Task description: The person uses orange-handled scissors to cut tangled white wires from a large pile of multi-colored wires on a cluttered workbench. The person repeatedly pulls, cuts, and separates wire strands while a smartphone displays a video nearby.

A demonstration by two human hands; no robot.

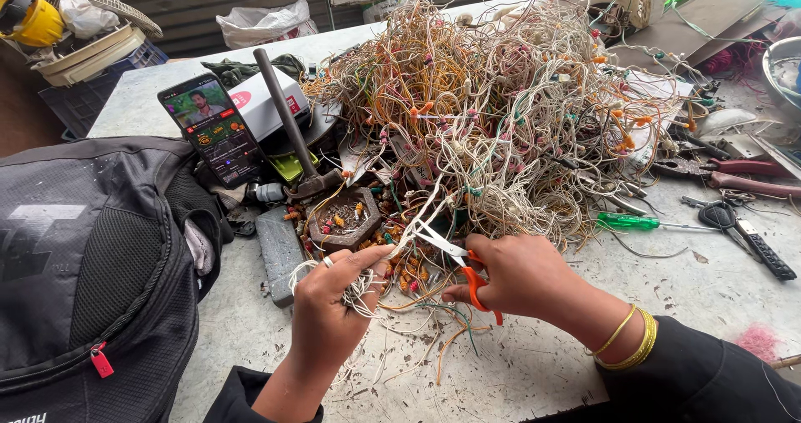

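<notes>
The left hand (329, 294) pinches a small bundle of whitish wires (360, 288) between thumb and curled fingers, its grip pressed together on the strands near the front edge of the grey tabletop (709, 294). From that bundle a few strands run up and to the right, slanting toward the big tangled heap of wire (501, 106) that fills the middle of the tabletop. The right hand (521, 274) lies just to the right of the left, its grip closed through the handles of orange scissors (467, 269), whose pale blades point up and left, toward the taut strands; the blade tips sit at or against them, though whether they touch I cannot tell. So the long axis of the stretched wire runs lower left to upper right, and the blades cross it from the right. Between the hands and the heap sits a small dish of cut bits (344, 219). A hammer (292, 131) and a phone (213, 129) stand to the left, beside a black backpack (92, 256); a green screwdriver (638, 222) and pliers (726, 173) lie to the right.
</notes>
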